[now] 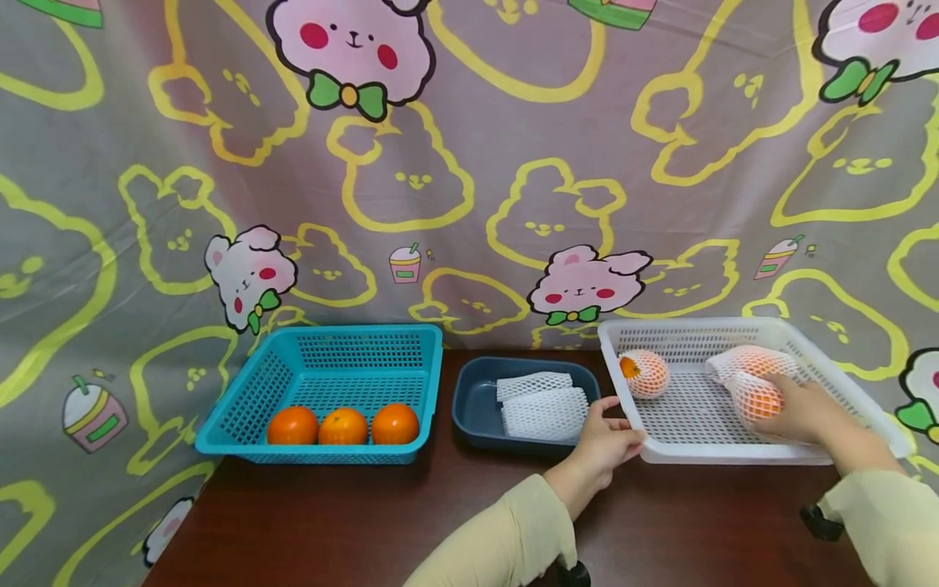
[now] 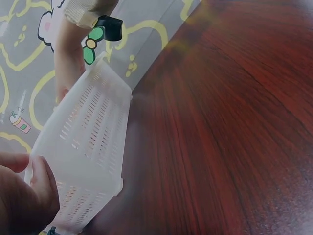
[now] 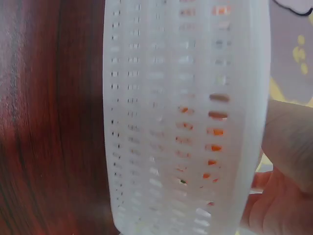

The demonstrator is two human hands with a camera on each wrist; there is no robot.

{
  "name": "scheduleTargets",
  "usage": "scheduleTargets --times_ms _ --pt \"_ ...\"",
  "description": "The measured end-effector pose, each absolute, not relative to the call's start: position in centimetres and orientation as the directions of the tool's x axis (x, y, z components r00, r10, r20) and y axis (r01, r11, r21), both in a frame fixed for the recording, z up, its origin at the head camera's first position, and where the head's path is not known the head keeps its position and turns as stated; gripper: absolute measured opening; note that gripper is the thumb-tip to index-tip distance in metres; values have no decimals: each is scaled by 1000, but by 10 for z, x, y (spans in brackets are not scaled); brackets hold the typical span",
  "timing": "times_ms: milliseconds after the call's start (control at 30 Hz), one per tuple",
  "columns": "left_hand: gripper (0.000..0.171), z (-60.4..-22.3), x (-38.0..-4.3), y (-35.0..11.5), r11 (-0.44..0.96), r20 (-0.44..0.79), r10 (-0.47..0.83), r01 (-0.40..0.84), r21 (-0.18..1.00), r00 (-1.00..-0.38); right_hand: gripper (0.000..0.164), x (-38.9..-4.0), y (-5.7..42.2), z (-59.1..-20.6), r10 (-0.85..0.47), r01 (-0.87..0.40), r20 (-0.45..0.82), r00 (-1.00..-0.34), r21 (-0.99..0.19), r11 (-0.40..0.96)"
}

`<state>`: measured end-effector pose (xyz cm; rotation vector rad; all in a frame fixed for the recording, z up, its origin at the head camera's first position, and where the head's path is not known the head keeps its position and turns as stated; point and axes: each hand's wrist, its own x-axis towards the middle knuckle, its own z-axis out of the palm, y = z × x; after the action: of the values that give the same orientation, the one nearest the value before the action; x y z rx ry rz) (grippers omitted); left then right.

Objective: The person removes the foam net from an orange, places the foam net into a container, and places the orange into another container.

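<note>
At the near left corner of the white basket (image 1: 734, 453), my left hand (image 1: 603, 444) pinches the rim between thumb and fingers. The left wrist view shows that hand (image 2: 29, 193) against the basket's outer wall (image 2: 93, 122). Inside the basket, my right hand (image 1: 800, 412) grips an orange in a white foam net (image 1: 759, 401). Another netted orange (image 1: 756, 359) lies just behind it, and a third netted orange (image 1: 647, 375) sits at the left side. In the right wrist view the basket wall (image 3: 166, 78) partly hides the right hand (image 3: 283, 181).
A navy tray (image 1: 473, 428) in the middle holds white foam nets (image 1: 546, 412). To its left, a teal basket (image 1: 315, 455) has three bare oranges (image 1: 343, 425) along its near side. Everything stands on a dark wood table (image 1: 352, 522), before a patterned cloth (image 1: 469, 147).
</note>
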<state>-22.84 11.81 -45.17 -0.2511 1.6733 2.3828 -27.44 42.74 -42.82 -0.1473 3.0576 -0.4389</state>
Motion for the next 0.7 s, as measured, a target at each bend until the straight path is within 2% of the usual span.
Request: scheduleTargets --times_ms 700 --pt "56 -449 -224 118 -318 -235 66 -244 916 -970 93 -254 354 -406 -192 -214 106 -976 -277 937"
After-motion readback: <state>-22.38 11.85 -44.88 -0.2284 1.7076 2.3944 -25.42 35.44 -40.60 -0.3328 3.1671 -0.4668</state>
